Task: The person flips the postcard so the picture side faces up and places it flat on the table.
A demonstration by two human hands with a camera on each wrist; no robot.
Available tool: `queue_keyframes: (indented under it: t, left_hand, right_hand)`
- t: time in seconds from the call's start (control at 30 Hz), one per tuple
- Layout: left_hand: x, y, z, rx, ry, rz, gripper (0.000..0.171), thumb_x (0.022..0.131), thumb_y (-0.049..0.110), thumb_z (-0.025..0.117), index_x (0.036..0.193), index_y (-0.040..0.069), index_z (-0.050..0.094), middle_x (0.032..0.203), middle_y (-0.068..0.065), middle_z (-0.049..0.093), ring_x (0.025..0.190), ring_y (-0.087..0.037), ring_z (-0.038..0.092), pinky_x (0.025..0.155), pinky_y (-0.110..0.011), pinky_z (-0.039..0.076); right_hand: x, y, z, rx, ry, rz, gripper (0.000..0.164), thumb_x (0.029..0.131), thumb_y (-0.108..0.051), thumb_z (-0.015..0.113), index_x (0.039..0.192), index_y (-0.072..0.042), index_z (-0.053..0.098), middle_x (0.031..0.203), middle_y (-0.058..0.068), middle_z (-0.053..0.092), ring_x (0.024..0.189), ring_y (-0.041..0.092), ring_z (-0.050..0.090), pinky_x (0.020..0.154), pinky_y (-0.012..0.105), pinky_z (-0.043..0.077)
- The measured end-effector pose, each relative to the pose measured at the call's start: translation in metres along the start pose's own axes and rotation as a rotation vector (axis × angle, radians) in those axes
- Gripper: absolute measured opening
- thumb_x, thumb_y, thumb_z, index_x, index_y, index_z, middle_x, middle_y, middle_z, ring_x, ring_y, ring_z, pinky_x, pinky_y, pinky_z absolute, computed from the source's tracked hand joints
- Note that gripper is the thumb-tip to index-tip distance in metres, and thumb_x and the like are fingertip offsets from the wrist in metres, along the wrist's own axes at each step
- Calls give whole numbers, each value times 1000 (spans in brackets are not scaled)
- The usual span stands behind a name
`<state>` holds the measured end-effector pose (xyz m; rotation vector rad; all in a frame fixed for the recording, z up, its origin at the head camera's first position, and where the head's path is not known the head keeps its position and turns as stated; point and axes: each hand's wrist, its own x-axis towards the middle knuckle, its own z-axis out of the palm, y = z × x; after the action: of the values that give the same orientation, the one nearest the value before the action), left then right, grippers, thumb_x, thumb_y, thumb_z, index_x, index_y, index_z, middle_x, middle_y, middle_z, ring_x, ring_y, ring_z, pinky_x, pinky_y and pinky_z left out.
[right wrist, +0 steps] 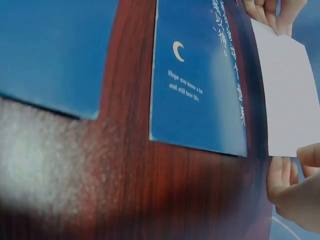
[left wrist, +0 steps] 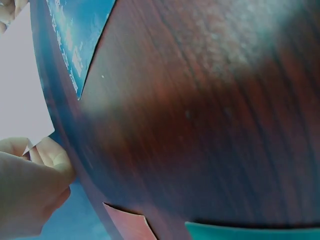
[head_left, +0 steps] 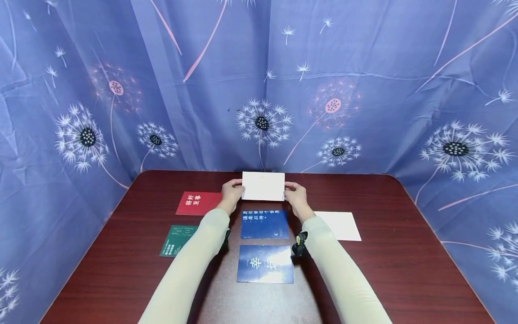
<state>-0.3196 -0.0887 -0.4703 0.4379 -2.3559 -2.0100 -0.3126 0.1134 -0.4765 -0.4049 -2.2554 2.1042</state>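
Observation:
A blank white card [head_left: 263, 186] is held up near the far edge of the table, its face toward the head camera. My left hand [head_left: 232, 194] pinches its left end between thumb and fingers, and my right hand [head_left: 297, 198] pinches the right end. In the right wrist view the same card [right wrist: 290, 90] stands between both hands, over the table's edge. Just nearer than it lies a blue card [head_left: 265, 224] with white writing and a small moon. Below that, a second blue card [head_left: 265, 264] with large white characters rests on the table.
On the left lie a red card [head_left: 198, 203] and a green card [head_left: 178, 240], the latter partly behind the left sleeve. Another white card [head_left: 341, 226] lies on the right, beside the right forearm. A blue dandelion curtain [head_left: 210, 112] hangs behind the dark red table [head_left: 404, 252].

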Motion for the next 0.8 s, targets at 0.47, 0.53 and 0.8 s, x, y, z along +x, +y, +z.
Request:
queue_keyframes:
  t: [0.47, 0.53, 0.8]
  left_hand:
    - [2, 2, -6, -80, -49, 61, 25, 89, -1, 63, 114, -1, 67, 92, -13, 60, 85, -23, 59, 87, -44, 52]
    - [2, 1, -6, -87, -42, 70, 24, 89, -1, 63, 113, -1, 67, 91, -12, 61, 83, -21, 59, 87, -45, 52]
    - [3, -5, -9, -107, -15, 84, 23, 87, 1, 67, 109, -4, 69, 102, -16, 67, 92, -28, 64, 91, -45, 50]
  right_hand:
    - [-1, -8, -8, 65, 13, -29, 23, 86, 10, 61, 109, 11, 64, 92, 17, 62, 75, 17, 63, 82, 41, 56]
    - [-1, -8, -8, 72, 16, -39, 23, 85, 11, 62, 108, 11, 65, 95, 19, 63, 74, 17, 63, 82, 41, 56]
    - [-1, -5, -9, 101, 40, -81, 23, 83, 9, 66, 105, 15, 66, 90, 14, 68, 71, 13, 65, 87, 45, 53]
